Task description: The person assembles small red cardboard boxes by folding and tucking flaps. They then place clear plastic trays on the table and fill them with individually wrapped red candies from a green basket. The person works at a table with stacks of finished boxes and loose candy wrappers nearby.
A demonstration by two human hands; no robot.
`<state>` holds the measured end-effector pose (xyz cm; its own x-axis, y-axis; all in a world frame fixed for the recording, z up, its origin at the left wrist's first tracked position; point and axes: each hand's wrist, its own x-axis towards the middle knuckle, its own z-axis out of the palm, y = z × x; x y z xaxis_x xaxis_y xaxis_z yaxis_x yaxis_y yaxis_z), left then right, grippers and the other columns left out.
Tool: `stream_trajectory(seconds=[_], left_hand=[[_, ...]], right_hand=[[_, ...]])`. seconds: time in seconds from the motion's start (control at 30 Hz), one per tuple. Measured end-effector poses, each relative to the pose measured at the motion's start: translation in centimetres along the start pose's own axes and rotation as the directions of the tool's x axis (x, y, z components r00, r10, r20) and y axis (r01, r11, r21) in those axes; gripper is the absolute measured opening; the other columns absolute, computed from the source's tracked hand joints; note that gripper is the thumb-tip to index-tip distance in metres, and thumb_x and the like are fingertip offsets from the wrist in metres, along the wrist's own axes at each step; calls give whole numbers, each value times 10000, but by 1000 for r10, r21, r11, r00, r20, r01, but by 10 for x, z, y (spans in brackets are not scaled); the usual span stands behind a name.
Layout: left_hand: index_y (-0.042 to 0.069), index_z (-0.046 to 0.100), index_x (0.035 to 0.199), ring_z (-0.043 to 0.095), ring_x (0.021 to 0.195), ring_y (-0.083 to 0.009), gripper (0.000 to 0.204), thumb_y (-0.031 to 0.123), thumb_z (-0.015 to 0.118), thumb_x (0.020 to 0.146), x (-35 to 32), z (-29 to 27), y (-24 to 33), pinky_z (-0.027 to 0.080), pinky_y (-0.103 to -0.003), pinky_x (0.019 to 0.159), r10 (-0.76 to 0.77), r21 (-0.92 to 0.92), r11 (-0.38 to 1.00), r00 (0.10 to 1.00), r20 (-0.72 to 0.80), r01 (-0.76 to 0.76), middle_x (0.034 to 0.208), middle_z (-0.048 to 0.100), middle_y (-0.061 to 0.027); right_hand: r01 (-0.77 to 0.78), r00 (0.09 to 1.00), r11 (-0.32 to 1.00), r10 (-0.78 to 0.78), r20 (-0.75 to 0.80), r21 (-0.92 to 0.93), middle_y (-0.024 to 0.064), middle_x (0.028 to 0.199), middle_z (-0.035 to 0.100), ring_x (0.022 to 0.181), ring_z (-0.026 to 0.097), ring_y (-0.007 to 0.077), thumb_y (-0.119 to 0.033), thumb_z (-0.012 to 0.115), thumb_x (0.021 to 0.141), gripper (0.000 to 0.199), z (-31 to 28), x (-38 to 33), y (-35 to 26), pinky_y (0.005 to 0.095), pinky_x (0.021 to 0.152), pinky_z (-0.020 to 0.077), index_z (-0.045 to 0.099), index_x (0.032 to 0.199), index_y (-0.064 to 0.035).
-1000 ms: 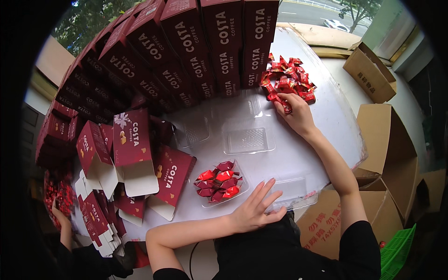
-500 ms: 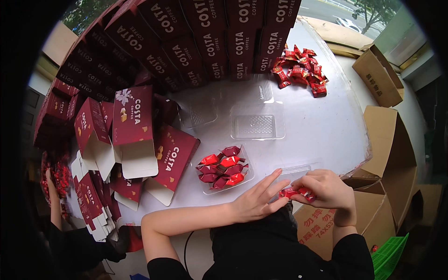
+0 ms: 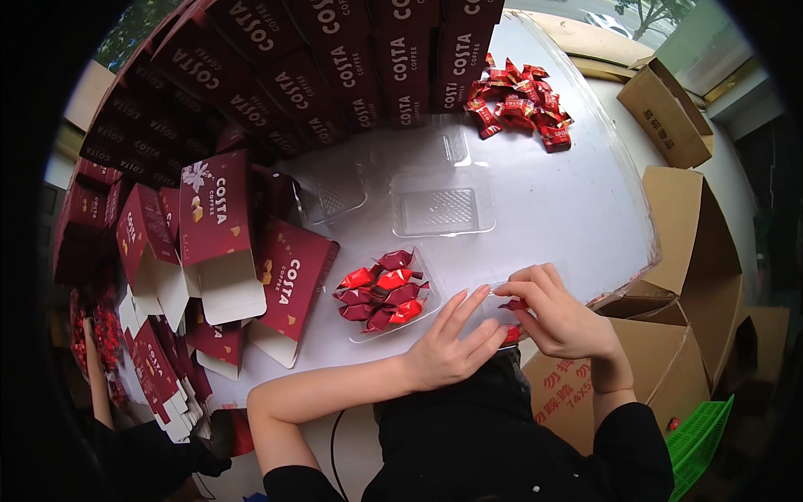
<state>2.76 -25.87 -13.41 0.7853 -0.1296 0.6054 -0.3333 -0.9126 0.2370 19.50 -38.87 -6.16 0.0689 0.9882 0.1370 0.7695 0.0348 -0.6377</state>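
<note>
My left hand (image 3: pixel 452 347) reaches across from the left, its outer fingers stretched out. A red wrapped sweet (image 3: pixel 512 335) shows at its nearer fingertips, apparently pinched there; the thumb is hidden. My right hand (image 3: pixel 562 318) is closed in a pinch on a dark maroon wrapped sweet (image 3: pixel 514 304). Both hands are over a clear plastic tray (image 3: pixel 554 273) at the table's near edge, largely covered by the fingers. Left of them stands another clear tray (image 3: pixel 432 315), filled with red and maroon twist-wrapped sweets (image 3: pixel 391 280).
Two empty clear trays (image 3: pixel 487 222) lie farther back. A pile of red sweets (image 3: pixel 523 105) is at the far right. Maroon boxes (image 3: pixel 335 67) are stacked behind; open cartons (image 3: pixel 293 263) lie left. Cardboard boxes (image 3: pixel 694 234) and a green basket (image 3: pixel 701 448) stand right. A co-worker's hand (image 3: pixel 90 339) is far left.
My right hand has moved up and left over the tray, now with a maroon sweet at its fingertips instead of red ones. The whole view has shifted slightly.
</note>
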Motion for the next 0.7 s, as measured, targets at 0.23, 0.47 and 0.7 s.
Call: stream_trajectory(seconds=[0.23, 0.47, 0.7], left_hand=[[54, 608, 1056, 477, 1217, -405, 244, 104, 616, 817, -5, 5, -3, 490, -484, 916, -20, -66, 998, 999, -49, 16, 1165, 545, -146], [86, 563, 977, 485, 1245, -378, 148, 158, 588, 850, -1, 0, -1, 432, -470, 982, -13, 52, 999, 999, 32, 11, 1298, 537, -189], [89, 534, 979, 493, 1208, -405, 164, 136, 601, 837, -4, 0, -1, 442, -487, 961, -11, 77, 997, 1000, 17, 10, 1274, 578, -138]], right_hand=[[-60, 997, 981, 69, -39, 186, 85, 983, 590, 813, 633, 191, 6, 717, 780, 221, 0, -4, 5, 294, 699, 537, 657, 990, -23], [-30, 999, 970, 21, 40, 241, 80, 915, 632, 804, 663, 226, 51, 693, 778, 193, -6, -7, 8, 299, 695, 548, 670, 957, -18], [-36, 975, 972, 85, -203, 231, 95, 931, 676, 812, 661, 193, 78, 639, 803, 223, -33, 11, 23, 278, 683, 525, 655, 1006, -13]])
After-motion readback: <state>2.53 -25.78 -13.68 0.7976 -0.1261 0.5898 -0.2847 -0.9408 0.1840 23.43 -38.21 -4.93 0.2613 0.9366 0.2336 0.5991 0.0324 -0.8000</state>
